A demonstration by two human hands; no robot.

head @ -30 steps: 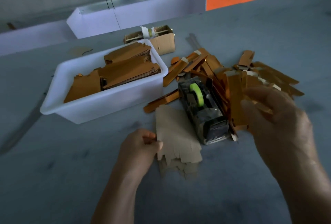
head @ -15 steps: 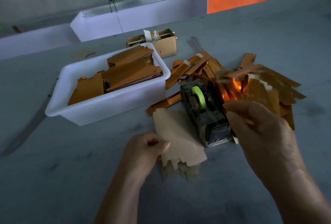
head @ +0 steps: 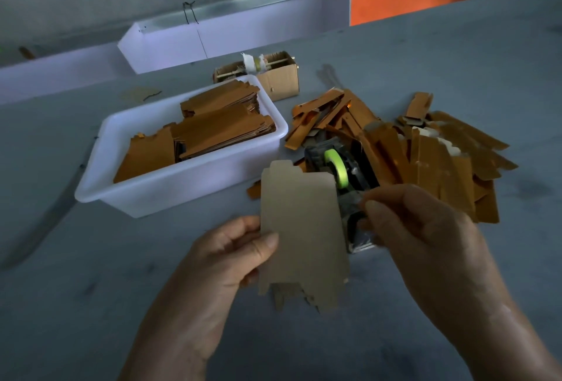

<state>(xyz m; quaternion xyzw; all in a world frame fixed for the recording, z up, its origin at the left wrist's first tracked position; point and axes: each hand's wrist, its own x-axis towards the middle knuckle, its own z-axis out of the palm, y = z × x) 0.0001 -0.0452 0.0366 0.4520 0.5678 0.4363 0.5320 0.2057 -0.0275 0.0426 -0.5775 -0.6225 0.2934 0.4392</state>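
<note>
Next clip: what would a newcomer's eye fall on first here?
The flat brown cardboard blank, pinched by the left hand at centre, stands out first, with the right hand at the tape dispenser and its bright green roll. Left sits a white tub of stacked blanks; right, a loose heap of orange-gold card pieces.

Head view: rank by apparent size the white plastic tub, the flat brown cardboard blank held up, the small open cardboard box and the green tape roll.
1. white plastic tub
2. flat brown cardboard blank, nearest the camera, so flattered
3. small open cardboard box, farthest back
4. green tape roll
</note>
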